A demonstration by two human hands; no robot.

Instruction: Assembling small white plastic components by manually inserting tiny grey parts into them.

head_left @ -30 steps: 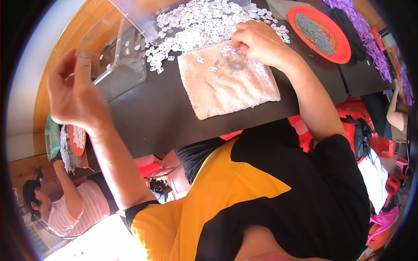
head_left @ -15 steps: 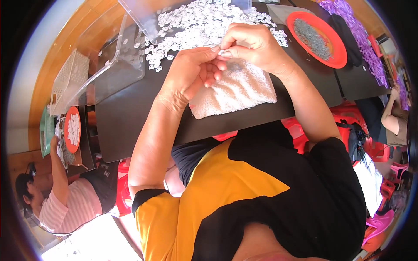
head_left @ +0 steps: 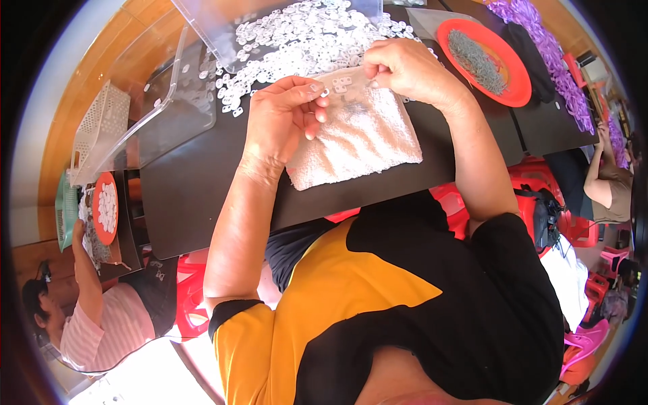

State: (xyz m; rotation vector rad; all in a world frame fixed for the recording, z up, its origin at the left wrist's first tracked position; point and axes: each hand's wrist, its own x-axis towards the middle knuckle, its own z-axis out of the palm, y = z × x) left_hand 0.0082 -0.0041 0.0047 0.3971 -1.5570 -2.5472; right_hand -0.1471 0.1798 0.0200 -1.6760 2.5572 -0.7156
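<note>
My left hand (head_left: 287, 111) pinches a small white plastic piece (head_left: 325, 93) between thumb and forefinger, above the left edge of a folded cream towel (head_left: 358, 145). Its other fingers curl loosely below. To the right, my right hand (head_left: 408, 73) has its fingertips pressed together over the towel's far right corner; whatever they hold, if anything, is too small to make out. A few white plastic pieces (head_left: 342, 84) lie on the towel's far part, between the hands. Beyond is a wide heap of similar white pieces with holes (head_left: 297, 47).
A red plate of thin grey metal bits (head_left: 476, 61) stands at the far right, beside purple strips (head_left: 550, 61). Clear plastic bins (head_left: 179, 84) are at the left and back. A co-worker (head_left: 101, 317) sits at the left near an orange plate (head_left: 101, 233) of white pieces.
My hands were together at the fingertips and have moved apart. The left kept a white piece and shifted left; the right moved right. White pieces on the towel now show between them.
</note>
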